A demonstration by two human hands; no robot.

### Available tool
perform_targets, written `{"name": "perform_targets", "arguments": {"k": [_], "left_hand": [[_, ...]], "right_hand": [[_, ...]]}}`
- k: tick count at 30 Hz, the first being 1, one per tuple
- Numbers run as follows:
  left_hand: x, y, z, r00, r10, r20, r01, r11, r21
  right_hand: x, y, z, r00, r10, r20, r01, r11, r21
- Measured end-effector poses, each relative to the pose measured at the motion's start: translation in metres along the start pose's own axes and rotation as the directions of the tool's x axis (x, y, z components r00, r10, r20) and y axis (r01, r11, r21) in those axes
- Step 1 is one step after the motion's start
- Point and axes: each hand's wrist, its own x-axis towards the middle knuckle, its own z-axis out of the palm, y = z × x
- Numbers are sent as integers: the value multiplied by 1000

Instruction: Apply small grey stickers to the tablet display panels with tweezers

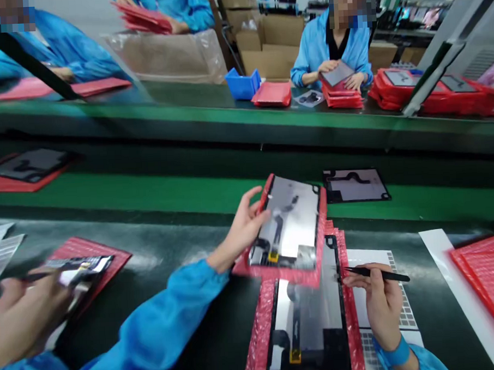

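Note:
My left hand (pixel 246 223) grips the left edge of a raised screen panel (pixel 293 221) with red bubble wrap beneath it. Its back is silver with black parts and a small yellow piece at the lower left. Under it, partly covered, a second panel (pixel 314 324) lies on red bubble wrap (pixel 257 337) on the table. In my right hand (pixel 383 304) are black tweezers (pixel 388 274), pointing left at the lower panel's right edge. White sheets with a grid of labels (pixel 408 309) lie under and beside my right hand.
A green conveyor (pixel 190 195) crosses ahead, bearing a panel (pixel 355 184) and another at left (pixel 33 164). A co-worker's hand (pixel 27 314) works over a panel at left. Red wrap (pixel 488 278) lies at right. People in blue sit beyond the conveyor.

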Motion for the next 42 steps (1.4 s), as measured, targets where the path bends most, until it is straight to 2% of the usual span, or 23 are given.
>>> {"name": "perform_targets", "arguments": {"k": [3, 5, 7, 9, 11, 12, 14, 17, 20, 22, 25, 28, 30, 34, 38, 40, 42], "left_hand": [[73, 4, -13, 991, 28, -131, -17, 996, 88], [107, 7, -25, 983, 47, -179, -17, 986, 167], [125, 10, -37, 976, 84, -203, -25, 961, 277], [133, 13, -44, 968, 147, -204, -52, 912, 407], [140, 15, -40, 961, 216, -171, -94, 840, 534], [145, 15, -32, 963, 237, -131, -117, 800, 588], [160, 15, -5, 975, 224, -2, -166, 727, 667], [189, 13, 52, 970, 98, 221, -230, 649, 726], [215, 18, 96, 939, -38, 342, -249, 612, 751], [226, 25, 110, 920, -119, 374, -233, 602, 764], [232, 39, 113, 898, -227, 378, -173, 608, 775], [223, 50, 109, 883, -290, 370, -93, 664, 742], [210, 57, 105, 881, -289, 374, -43, 739, 672], [165, 69, 89, 914, -163, 371, 1, 917, 400], [87, 75, 57, 947, -27, 320, -23, 988, 151], [36, 73, 36, 948, -10, 317, -16, 997, 81], [-15, 67, 17, 947, -32, 320, 52, 997, -56]], "right_hand": [[3, -2, -3, 999, -25, 25, 24, 999, 35], [5, -2, -5, 999, -29, 44, 27, 999, 45], [5, 0, -6, 998, -35, 44, 33, 998, 45], [5, 3, -7, 999, -36, 35, 35, 999, 39], [4, 6, -7, 999, -26, 21, 25, 999, 35], [4, 7, -7, 1000, -18, 17, 17, 999, 32], [3, 10, -6, 1000, 0, 23, -1, 1000, 26], [3, 13, -7, 999, 25, 38, -25, 1000, 14], [6, 14, -9, 999, 17, 52, -17, 1000, 4], [8, 13, -10, 997, 1, 71, -1, 1000, -3], [10, 10, -10, 997, -15, 74, 16, 1000, -7], [13, 6, -9, 997, -30, 68, 31, 999, -9], [16, 2, -9, 998, -37, 45, 37, 999, -9], [25, -9, -15, 997, -76, -25, 76, 997, 0], [34, -21, -25, 990, -126, -59, 127, 992, 24], [37, -24, -30, 986, -148, -72, 150, 988, 25], [40, -26, -35, 984, -159, -78, 161, 987, 20]]}}
